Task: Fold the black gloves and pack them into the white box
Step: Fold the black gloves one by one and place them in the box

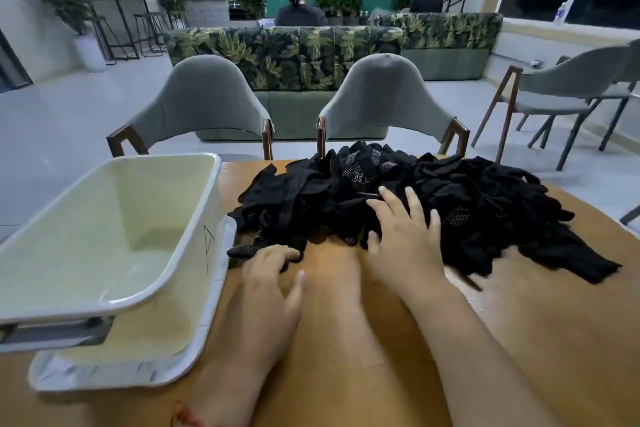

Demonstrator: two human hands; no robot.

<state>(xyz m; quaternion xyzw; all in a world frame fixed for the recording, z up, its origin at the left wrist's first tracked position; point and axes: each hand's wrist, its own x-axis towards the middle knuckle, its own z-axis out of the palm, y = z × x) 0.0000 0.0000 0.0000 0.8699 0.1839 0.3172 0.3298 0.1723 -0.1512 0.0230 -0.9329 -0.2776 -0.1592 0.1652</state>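
A loose heap of black gloves (467,204) covers the far right part of the wooden table (554,340). My right hand (405,236) lies flat on the near edge of the heap, fingers spread and straight. My left hand (273,270) sits at the heap's near left corner, its fingers curled round a black glove with white dots (242,250). The white box (104,302) stands at the left of the table, tilted, and nothing is inside it.
Under the box lies its white lid (214,322). Two grey chairs (201,104) stand behind the table and more chairs (561,94) at the right. Beyond a leaf-patterned sofa (287,55) sit two people with their backs turned.
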